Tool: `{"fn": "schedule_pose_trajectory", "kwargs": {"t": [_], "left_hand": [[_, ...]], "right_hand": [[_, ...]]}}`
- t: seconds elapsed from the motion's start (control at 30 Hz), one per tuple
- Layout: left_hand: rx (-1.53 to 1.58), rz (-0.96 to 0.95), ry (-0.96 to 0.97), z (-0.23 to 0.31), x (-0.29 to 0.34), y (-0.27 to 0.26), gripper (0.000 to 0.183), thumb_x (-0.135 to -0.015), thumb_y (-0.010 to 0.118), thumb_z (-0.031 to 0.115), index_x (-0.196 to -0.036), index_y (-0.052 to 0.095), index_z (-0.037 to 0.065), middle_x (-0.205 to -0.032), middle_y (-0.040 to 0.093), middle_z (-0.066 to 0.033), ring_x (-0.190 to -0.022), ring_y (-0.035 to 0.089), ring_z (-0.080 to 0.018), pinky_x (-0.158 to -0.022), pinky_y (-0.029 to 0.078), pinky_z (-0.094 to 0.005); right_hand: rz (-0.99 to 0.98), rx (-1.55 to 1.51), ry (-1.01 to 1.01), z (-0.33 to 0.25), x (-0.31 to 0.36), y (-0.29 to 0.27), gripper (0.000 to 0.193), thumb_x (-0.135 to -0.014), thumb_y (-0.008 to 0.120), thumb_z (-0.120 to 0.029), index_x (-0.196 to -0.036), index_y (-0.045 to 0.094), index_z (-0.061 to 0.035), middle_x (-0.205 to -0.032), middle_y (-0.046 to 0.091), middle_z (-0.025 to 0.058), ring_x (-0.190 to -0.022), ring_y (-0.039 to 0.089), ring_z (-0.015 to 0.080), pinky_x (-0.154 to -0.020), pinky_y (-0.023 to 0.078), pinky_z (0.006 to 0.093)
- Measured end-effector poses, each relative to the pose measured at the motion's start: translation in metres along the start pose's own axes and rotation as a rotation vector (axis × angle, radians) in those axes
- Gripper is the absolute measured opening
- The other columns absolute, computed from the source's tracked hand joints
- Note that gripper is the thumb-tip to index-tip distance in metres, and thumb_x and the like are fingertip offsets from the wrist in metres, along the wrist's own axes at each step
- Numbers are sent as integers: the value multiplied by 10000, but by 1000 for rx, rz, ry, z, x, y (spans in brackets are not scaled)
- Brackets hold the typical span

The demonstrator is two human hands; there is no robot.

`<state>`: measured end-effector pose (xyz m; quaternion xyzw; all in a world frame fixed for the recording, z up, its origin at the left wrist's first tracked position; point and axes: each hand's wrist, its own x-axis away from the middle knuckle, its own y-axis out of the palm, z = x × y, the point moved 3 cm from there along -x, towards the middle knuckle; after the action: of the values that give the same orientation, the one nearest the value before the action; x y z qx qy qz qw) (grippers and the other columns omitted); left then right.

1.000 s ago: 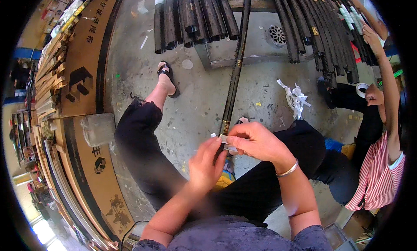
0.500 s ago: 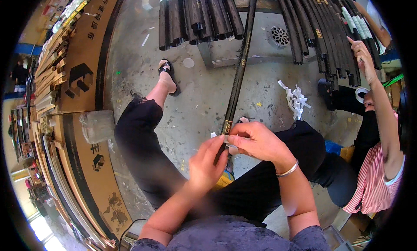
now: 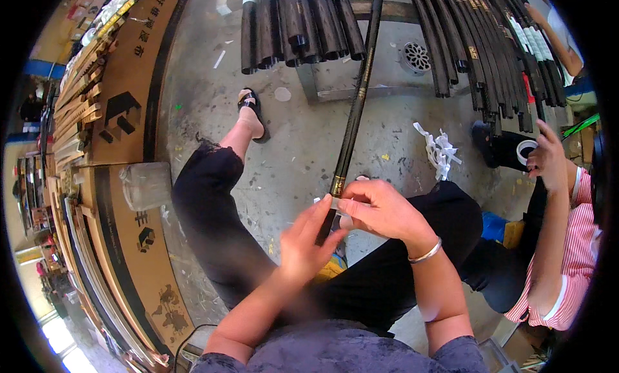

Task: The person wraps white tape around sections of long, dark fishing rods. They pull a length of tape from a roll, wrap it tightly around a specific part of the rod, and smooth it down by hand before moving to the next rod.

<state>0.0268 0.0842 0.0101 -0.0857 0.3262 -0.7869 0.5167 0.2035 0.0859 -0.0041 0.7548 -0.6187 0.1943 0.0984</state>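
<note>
A long, slim black pole with gold markings slants up from between my hands toward the far tubes. My left hand is closed around its near end, index fingertip against the pole and thumb on the other side. With thumb and bent index finger, my right hand pinches a whitish strip of tape at the pole, just below a gold band. How far the strip goes round is hidden by my fingers. A silver bangle circles my right wrist.
Black tubes lie at the far middle, more tubes at far right. Crumpled white strips litter the floor. At right, a co-worker's hand is beside a tape roll. Cardboard boxes and wooden strips line the left.
My left thumb has moved slightly away from the fingers, while my right hand has hardly moved. The co-worker's hand has come down from the tubes toward the tape roll.
</note>
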Motion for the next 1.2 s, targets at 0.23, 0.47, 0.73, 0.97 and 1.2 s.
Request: {"fn": "schedule_pose_trajectory", "kwargs": {"t": [0.23, 0.47, 0.73, 0.97, 1.2], "left_hand": [[46, 54, -106, -11, 3, -1, 551, -722, 791, -13, -1246, 622, -4, -1040, 690, -166, -817, 680, -185, -691, 544, -275], [107, 54, -149, -12, 5, 1, 522, -745, 772, -16, -1245, 623, -8, -1031, 692, -161, -819, 677, -171, -678, 538, -265], [118, 58, -125, -13, 5, 3, 519, -751, 763, -22, -1249, 616, -19, -1030, 693, -177, -833, 680, -190, -709, 543, -281], [129, 34, -157, -13, 4, 3, 514, -772, 747, -2, -1264, 602, -15, -1015, 687, -191, -827, 686, -229, -711, 548, -304], [115, 19, -172, -12, 3, 4, 510, -786, 731, 12, -1274, 586, -17, -980, 676, -206, -794, 684, -268, -693, 546, -327]], "right_hand": [[-90, -148, 85, -20, 21, -7, 237, -954, 582, -199, -1116, 591, -25, -643, 596, 34, -554, 541, 105, -523, 443, 281], [23, 33, 34, -33, 44, -5, 265, -956, 558, -131, -1205, 535, -41, -648, 575, 78, -558, 545, 151, -543, 442, 314], [53, 39, 43, -35, 45, -4, 269, -948, 570, -127, -1199, 533, -37, -631, 559, 98, -537, 528, 175, -541, 436, 324], [57, 33, 26, -25, 43, -4, 273, -943, 577, -123, -1193, 527, -26, -632, 569, 102, -540, 542, 177, -541, 439, 324], [48, 13, 35, -23, 40, -4, 266, -945, 578, -123, -1185, 528, -20, -645, 585, 100, -544, 547, 178, -543, 441, 320]]}}
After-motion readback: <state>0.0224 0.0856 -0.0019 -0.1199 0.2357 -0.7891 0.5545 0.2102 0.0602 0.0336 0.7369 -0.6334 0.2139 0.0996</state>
